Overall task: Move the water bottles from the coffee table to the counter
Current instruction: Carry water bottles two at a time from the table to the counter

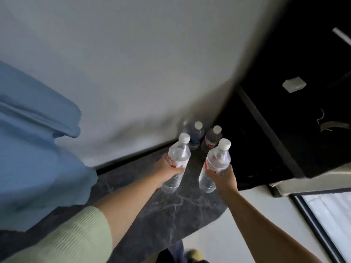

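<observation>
Water bottles (178, 160) (216, 164) gripped in left hand (167, 170) and right hand (223, 177), over dark counter (171, 205)

Left hand (167, 168) and right hand (224, 176) outstretched, fingers curled.

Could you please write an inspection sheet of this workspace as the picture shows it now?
Surface: dark marbled counter, running along a pale wall.
Job's things: two standing bottles at the counter's far corner; two more bottles carried, one in each hand.
Clutter: nothing seen on the counter.
Grippers: left hand grips the left bottle; right hand grips the right bottle; both bottles are above the counter.
Cables: nothing seen.
Surroundings: blue water jug at left; black panel at right; white floor below.
</observation>
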